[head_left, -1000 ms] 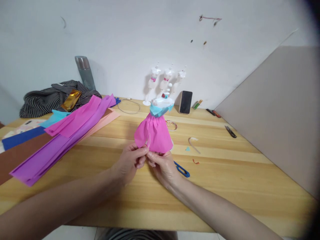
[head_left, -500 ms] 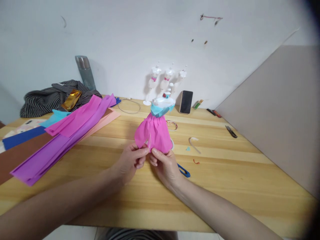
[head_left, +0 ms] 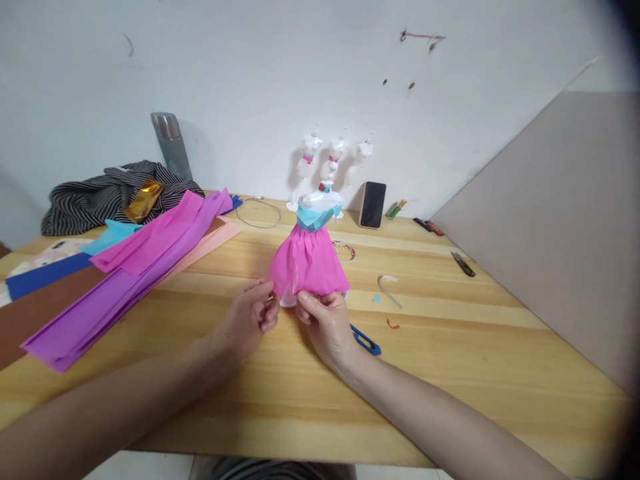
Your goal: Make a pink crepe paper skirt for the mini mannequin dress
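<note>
A small white mannequin stands on the wooden table (head_left: 450,360), wearing a pink paper skirt (head_left: 308,268) and a light blue paper bodice (head_left: 314,216). My right hand (head_left: 324,321) pinches the lower hem of the skirt with closed fingers. My left hand (head_left: 248,316) hovers just left of the hem, fingers curled and partly apart, with nothing visible in them. Blue-handled scissors (head_left: 366,340) lie behind my right hand.
Long folded sheets of purple and pink crepe paper (head_left: 130,273) lie at the left, over blue and brown sheets. Three more white mannequins (head_left: 333,160), a phone (head_left: 373,204), a steel flask (head_left: 171,145), striped cloth (head_left: 95,193), a wire ring (head_left: 258,212) and small snips (head_left: 462,264) sit further back. A grey board (head_left: 560,227) leans at the right.
The mannequin now stands upright, its skirt hanging straight. My left hand has let go of the hem and drawn back to the left. My right hand shifted up to the hem.
</note>
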A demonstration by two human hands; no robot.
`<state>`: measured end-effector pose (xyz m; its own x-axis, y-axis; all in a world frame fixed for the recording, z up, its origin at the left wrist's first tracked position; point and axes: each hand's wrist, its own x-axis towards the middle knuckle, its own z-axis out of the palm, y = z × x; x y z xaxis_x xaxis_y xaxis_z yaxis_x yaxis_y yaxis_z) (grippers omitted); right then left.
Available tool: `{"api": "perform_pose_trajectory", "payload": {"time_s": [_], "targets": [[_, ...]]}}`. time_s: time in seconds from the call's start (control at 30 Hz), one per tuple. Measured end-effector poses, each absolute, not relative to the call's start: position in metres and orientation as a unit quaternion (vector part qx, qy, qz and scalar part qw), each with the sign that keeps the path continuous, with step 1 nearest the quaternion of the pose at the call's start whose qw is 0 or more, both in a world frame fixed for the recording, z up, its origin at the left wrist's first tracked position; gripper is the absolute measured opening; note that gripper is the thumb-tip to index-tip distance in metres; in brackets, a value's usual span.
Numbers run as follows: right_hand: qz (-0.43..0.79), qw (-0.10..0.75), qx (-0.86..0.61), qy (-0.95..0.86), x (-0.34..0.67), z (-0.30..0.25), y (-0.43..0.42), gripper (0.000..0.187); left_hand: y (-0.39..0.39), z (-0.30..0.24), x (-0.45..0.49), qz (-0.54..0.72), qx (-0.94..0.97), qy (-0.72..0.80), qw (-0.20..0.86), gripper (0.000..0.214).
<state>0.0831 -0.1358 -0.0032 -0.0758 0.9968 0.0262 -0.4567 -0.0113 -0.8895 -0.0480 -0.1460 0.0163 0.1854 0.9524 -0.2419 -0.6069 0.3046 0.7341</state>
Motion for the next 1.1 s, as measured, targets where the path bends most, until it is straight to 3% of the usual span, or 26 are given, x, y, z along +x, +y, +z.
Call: {"api": "perform_pose_trajectory", "payload": {"time_s": [1.1], "targets": [[0.645,0.58,-0.341,-0.363,0.08,-0.009,-0.133,0.035,-0.142,0.004,-0.041,0.524,0.298,0.365,0.71,0.034]]}}
